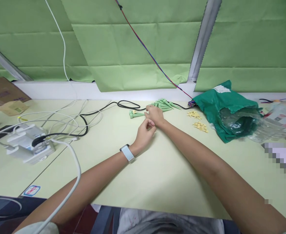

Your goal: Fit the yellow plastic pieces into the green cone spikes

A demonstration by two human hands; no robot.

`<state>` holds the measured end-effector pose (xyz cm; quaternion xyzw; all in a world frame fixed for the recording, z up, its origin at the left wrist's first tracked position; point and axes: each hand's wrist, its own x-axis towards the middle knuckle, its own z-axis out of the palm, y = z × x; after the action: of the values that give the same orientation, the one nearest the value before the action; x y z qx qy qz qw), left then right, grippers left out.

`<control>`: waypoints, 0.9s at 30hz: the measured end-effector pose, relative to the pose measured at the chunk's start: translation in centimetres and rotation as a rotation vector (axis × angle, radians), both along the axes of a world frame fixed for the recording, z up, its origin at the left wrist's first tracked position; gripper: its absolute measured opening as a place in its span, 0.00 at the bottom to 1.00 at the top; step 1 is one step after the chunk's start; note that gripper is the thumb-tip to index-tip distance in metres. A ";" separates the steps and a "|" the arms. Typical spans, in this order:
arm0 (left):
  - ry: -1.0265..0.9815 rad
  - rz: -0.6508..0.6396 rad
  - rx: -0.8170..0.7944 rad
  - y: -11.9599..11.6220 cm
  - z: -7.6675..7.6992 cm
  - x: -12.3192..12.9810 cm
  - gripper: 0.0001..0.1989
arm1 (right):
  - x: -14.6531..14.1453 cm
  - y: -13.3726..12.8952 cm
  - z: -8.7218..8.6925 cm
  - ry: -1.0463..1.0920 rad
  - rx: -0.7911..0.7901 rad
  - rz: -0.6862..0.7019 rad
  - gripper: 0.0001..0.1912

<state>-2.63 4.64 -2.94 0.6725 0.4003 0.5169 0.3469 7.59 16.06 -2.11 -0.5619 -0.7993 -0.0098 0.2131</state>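
Near the back middle of the table, my right hand [154,114] is at the tip of a green cone-shaped piece [138,115], its fingers bent; whether it grips that piece is unclear. A pile of similar green cones [162,104] lies just behind and to the right of it. My left hand [146,132], with a light blue watch band on the wrist, is just in front, fingers curled together; what they hold, if anything, is too small to make out. Small yellow pieces lie in two groups [194,114] to the right, the nearer one [200,126] more spread out.
A green plastic bag [230,110] and clear plastic packaging [277,118] lie at the right. White power strips [31,143] with tangled cables stand left. A black cable [110,103] runs along the back; a cardboard box [5,91] stands far left.
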 end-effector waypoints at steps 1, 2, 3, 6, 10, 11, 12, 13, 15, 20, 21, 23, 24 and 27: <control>-0.016 0.029 0.044 -0.1 0.2 0.0 0.04 | -0.2 -0.2 0.0 -0.033 0.028 0.089 0.12; -0.033 0.063 0.087 -0.1 0.3 0.0 0.05 | -0.4 -0.3 0.0 -0.063 0.048 0.174 0.10; -0.048 0.095 0.120 -0.1 0.4 -0.1 0.05 | -0.7 -0.5 0.0 -0.080 0.063 0.240 0.08; -0.097 0.144 0.110 0.3 0.3 -0.4 0.05 | -1.2 -1.1 -0.5 -0.055 0.139 0.334 0.07; -0.142 0.166 0.047 1.1 -0.3 -0.8 0.05 | -1.3 -2.3 -1.3 0.017 0.152 0.274 0.06; -0.147 0.172 0.046 1.3 -0.4 -0.9 0.05 | -1.2 -2.6 -1.4 0.015 0.131 0.258 0.05; -0.148 0.177 0.046 1.4 -0.4 -0.9 0.05 | -1.0 -2.9 -1.5 0.012 0.111 0.245 0.06; -0.147 0.183 0.048 1.4 -0.4 -1.0 0.05 | -0.8 -3.2 -1.5 0.012 0.097 0.238 0.06; -0.131 0.207 0.072 1.3 -0.2 -1.1 0.06 | -0.2 -3.8 -1.5 0.045 0.081 0.238 0.07; 0.063 0.300 0.267 1.0 0.4 -1.6 0.10 | 2.8 -6.2 -2.0 0.318 -0.008 0.218 0.10; 0.113 0.299 0.291 1.0 0.5 -1.7 0.13 | 3.6 -6.9 -2.1 0.392 -0.031 0.204 0.10; 0.157 0.269 0.287 1.2 0.3 -1.8 0.19 | 5.3 -8.4 -2.1 0.551 -0.090 0.173 0.11; 0.137 0.223 0.247 1.3 0.3 -1.8 0.22 | 6.2 -9.2 -2.1 0.633 -0.134 0.163 0.11; 0.018 -0.037 -0.002 1.5 0.3 -1.5 0.25 | 8.2 -12.1 -1.6 0.838 -0.328 0.173 0.14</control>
<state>-4.09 6.11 -2.68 0.6843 0.3913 0.5038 0.3534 15.78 3.96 -3.72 -0.4750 -0.6791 0.3629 0.4260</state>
